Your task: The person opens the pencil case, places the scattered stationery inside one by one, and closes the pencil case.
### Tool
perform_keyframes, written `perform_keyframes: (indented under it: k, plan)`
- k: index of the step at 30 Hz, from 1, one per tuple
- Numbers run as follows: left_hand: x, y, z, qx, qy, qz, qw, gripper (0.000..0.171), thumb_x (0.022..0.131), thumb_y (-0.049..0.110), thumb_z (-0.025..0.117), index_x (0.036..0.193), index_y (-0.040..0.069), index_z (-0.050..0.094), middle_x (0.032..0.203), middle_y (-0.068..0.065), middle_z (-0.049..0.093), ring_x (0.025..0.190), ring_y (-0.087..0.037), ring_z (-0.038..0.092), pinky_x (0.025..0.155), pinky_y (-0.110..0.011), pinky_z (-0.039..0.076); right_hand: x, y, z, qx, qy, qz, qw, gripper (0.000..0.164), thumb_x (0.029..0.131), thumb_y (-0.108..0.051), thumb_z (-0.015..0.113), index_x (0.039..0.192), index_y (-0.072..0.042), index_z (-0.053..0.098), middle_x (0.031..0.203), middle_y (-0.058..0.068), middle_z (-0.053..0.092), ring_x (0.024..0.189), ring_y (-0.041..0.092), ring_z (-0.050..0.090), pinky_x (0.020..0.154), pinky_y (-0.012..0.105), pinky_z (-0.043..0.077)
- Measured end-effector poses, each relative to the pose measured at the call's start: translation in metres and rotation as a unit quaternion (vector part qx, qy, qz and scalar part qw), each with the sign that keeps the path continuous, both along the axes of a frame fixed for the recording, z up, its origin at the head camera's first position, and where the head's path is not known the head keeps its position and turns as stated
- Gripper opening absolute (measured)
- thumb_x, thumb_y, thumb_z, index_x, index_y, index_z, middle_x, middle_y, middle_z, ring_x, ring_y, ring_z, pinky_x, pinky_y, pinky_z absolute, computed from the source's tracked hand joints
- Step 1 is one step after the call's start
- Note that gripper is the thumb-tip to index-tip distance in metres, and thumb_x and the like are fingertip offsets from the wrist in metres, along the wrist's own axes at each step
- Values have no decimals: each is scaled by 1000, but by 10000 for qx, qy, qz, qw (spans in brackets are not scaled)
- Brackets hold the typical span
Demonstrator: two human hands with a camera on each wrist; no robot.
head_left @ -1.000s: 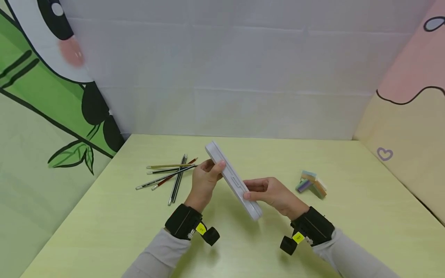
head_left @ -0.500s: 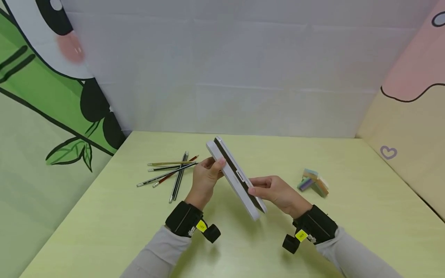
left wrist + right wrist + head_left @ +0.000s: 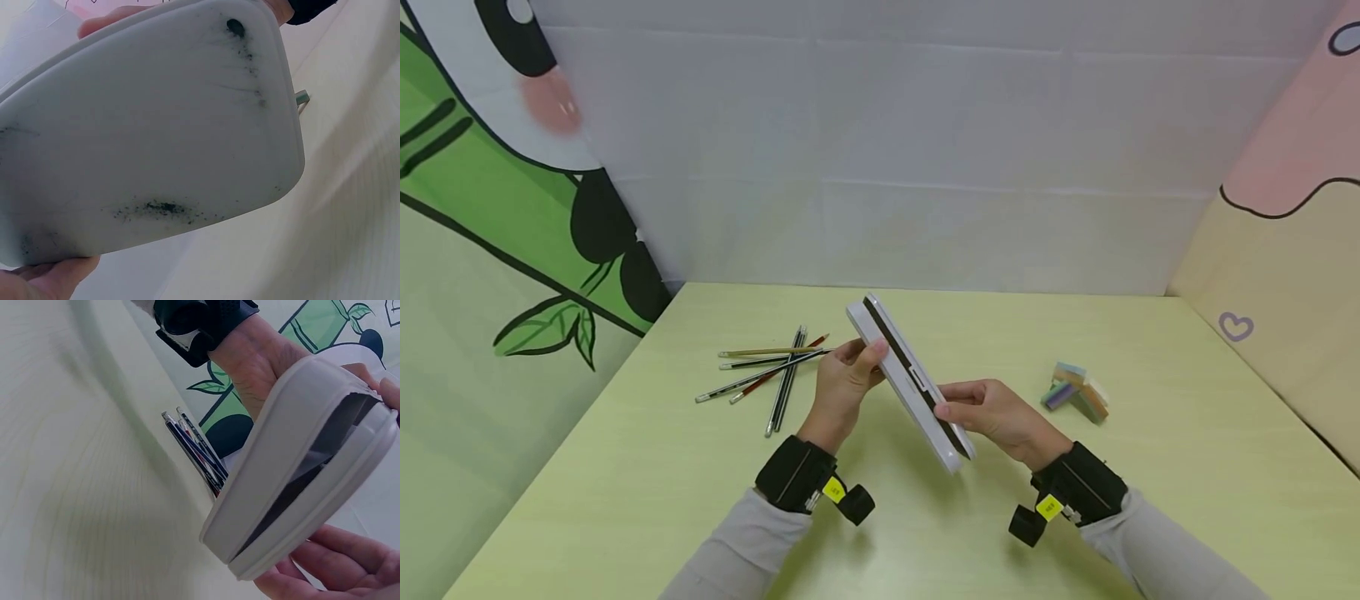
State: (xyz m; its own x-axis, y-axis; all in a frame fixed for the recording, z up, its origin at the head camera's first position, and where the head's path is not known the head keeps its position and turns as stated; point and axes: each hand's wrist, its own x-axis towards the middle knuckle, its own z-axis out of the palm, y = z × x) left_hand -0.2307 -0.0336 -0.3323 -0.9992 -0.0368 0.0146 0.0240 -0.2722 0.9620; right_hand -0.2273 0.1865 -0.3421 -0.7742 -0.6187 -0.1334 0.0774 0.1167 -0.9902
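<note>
Above the table, both hands hold a white pencil case (image 3: pixel 925 412) tilted, its lid parted from the body along one long side. My left hand (image 3: pixel 841 392) grips the case's body near the upper end, thumb on the near side. With thumb and fingers, my right hand (image 3: pixel 1000 417) pinches the edge of the lid, lower down. In the right wrist view, the dark gap (image 3: pixel 284 503) widens toward one end. A broad white face of the pencil case (image 3: pixel 144 137), marked with dark smudges, fills much of the left wrist view.
Several pencils (image 3: pixel 790 362), black, red and yellowish, lie crossed in a pile left of the hands. Right of the hands sits a small heap of pastel-coloured blocks (image 3: pixel 1062 395). A white sheet (image 3: pixel 925 167) stands behind the pale yellow table (image 3: pixel 625 500).
The pencil case was closed a second ago; its lid has since been drawn apart toward the right, showing a dark gap. Hands have barely shifted in the last half second.
</note>
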Motion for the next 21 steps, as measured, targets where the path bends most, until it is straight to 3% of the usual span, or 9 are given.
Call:
perform_keyframes:
  k: [16,21]
  plan:
    - [-3,-2,-4,111,110,-181,9997,47,90,17,58,126,-12,52,108,-15,67,91,-10,68,100,-40,49,-2,3,-1,-337,-373,87,9987,79,89,-36,67,139,17,36,103,-14,70,98,2,65,89,19,51]
    - [-3,-3,-4,190,138,-306,9993,49,90,19,57,127,-11,52,108,-12,66,90,-9,67,100,-37,50,-2,4,0,-358,-447,43,9983,80,89,-36,68,139,18,36,106,-12,69,98,3,65,88,20,52]
